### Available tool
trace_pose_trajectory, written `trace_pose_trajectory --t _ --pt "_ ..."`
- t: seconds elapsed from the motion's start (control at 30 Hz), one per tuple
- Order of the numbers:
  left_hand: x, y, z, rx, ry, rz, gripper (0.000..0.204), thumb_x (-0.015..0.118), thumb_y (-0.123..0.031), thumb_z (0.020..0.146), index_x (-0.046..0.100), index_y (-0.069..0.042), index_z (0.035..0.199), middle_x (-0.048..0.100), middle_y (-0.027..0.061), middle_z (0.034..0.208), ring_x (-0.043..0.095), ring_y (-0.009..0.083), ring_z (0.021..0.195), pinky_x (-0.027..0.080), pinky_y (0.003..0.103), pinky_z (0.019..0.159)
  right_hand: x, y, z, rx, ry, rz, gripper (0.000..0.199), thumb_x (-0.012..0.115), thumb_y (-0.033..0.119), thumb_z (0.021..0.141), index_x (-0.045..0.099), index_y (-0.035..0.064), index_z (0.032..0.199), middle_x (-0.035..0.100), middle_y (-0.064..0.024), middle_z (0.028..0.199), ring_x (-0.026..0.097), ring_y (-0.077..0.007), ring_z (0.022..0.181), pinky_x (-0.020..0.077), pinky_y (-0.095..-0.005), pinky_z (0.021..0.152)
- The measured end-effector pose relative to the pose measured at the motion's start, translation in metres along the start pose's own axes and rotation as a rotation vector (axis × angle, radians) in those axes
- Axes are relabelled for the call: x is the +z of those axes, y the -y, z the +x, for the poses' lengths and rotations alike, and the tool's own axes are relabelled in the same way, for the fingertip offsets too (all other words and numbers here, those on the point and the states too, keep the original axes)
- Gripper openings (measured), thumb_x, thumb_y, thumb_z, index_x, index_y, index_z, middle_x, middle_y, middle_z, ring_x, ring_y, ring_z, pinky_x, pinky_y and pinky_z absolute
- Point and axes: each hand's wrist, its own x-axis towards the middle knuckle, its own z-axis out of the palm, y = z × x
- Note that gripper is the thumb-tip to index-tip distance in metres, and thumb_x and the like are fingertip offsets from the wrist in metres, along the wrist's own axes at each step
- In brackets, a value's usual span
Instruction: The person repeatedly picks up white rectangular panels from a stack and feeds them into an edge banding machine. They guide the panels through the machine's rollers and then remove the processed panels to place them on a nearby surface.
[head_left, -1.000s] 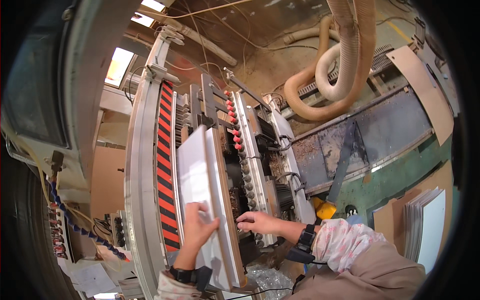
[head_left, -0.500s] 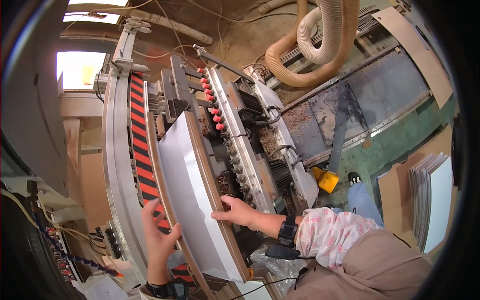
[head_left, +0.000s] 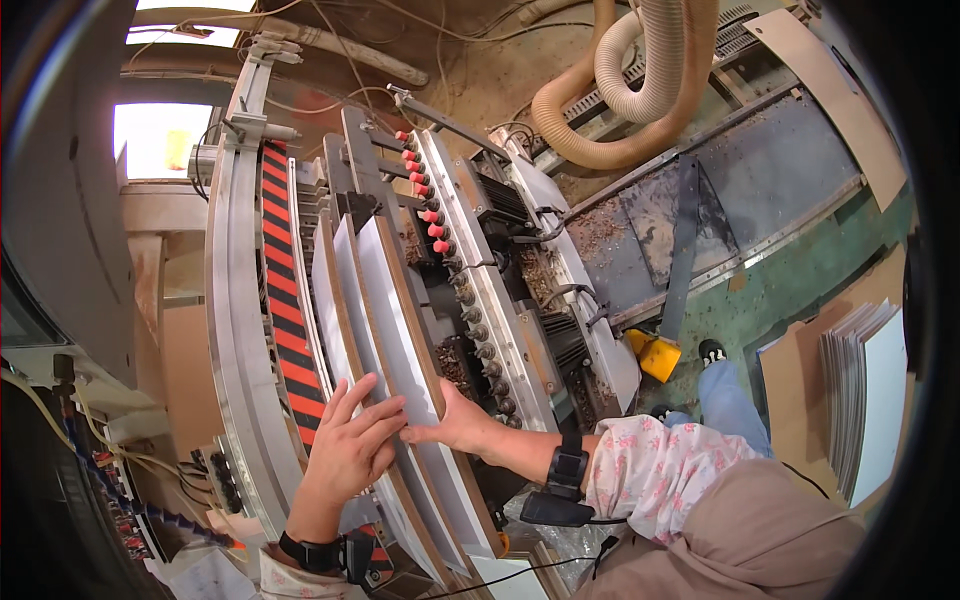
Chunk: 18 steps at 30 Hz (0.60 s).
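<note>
Guard strip (head_left: 285, 310), striped red and black, comes first; just to its right stands the left board (head_left: 331, 303), and my left hand (head_left: 348, 442) spreads over that one's brown edge, fingers loose and apart, not clenched; whether they press, I cannot tell. Next right of the strip come the middle board (head_left: 352, 275) and the right board (head_left: 393, 300), all three white-faced, close together and tilted. If I poked my left fingers down between them, I judge they could get pinched where the boards meet. Farther right of the strip, my right hand (head_left: 452, 424) straddles the right board's edge; I cannot tell how firmly it grips, and a slack hold there could let that board tip. Farther still from the strip lie wood chips (head_left: 452, 370), then the metal rail (head_left: 482, 268) with its red-capped knobs (head_left: 430, 217): grit caught between faces could scratch them, and a board swung wide might knock the rail.
</note>
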Motion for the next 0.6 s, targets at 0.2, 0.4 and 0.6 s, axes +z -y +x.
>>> trace_pose_trajectory --t 0.2,0.4,0.6 --pt "-0.009 0.006 -0.011 -0.007 -0.096 -0.013 0.022 0.058 -0.004 0.062 0.063 -0.008 0.084 0.061 0.0018 0.104 0.047 0.0295 0.114 0.035 0.047 0.097 -0.007 -0.003 -0.003 0.036 -0.011 -0.025 0.095 0.078 0.038 0.063 0.024 -0.0002 0.132 0.045 -0.0155 0.123 0.044 -0.0216 0.115 0.0348 -0.0321 0.096" --pt "-0.007 0.013 -0.018 -0.035 -0.184 -0.068 0.014 0.057 0.0 0.06 0.057 -0.004 0.073 0.062 0.0077 0.099 0.05 0.0353 0.109 0.044 0.043 0.088 0.007 -0.023 0.007 -0.087 -0.133 -0.201 0.097 0.078 0.039 0.062 0.024 -0.0006 0.132 0.043 -0.0177 0.125 0.042 -0.0245 0.117 0.0324 -0.0338 0.099" --pt "-0.016 0.018 -0.029 -0.069 -0.181 -0.063 0.013 0.054 0.002 0.062 0.053 -0.002 0.075 0.061 0.0094 0.096 0.05 0.0363 0.109 0.044 0.042 0.088 -0.008 -0.026 0.007 -0.115 0.037 -0.08 0.097 0.075 0.045 0.064 0.024 -0.0029 0.132 0.039 -0.0222 0.126 0.042 -0.0305 0.116 0.0352 -0.0373 0.096"
